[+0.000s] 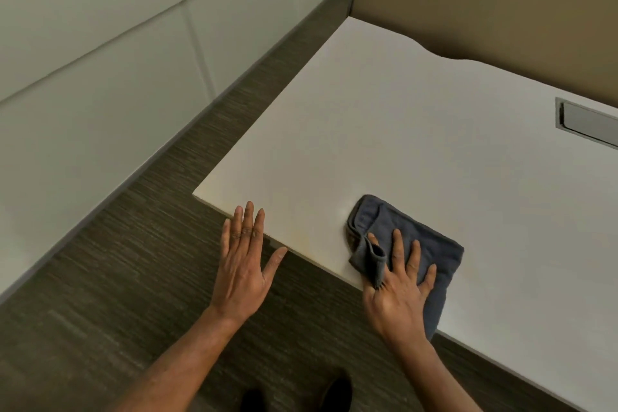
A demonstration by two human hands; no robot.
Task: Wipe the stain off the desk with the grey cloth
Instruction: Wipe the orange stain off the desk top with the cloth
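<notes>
A folded grey cloth (388, 227) lies on the white desk (384, 130) near its front edge. My right hand (399, 288) presses flat on the cloth, fingers spread, with a fold of fabric wrapped over the index finger. My left hand (242, 261) rests open and flat at the desk's front edge, left of the cloth, fingertips on the desk top and palm over the floor. A faint yellowish stain (297, 234) shows on the desk between the two hands, close to the edge.
A metal cable hatch (587, 122) is set into the desk at the right. A tan partition (485, 3) stands behind the desk. Dark carpet (117, 278) runs along a pale wall (83, 60) on the left. Dark shoes (334, 391) show at the bottom.
</notes>
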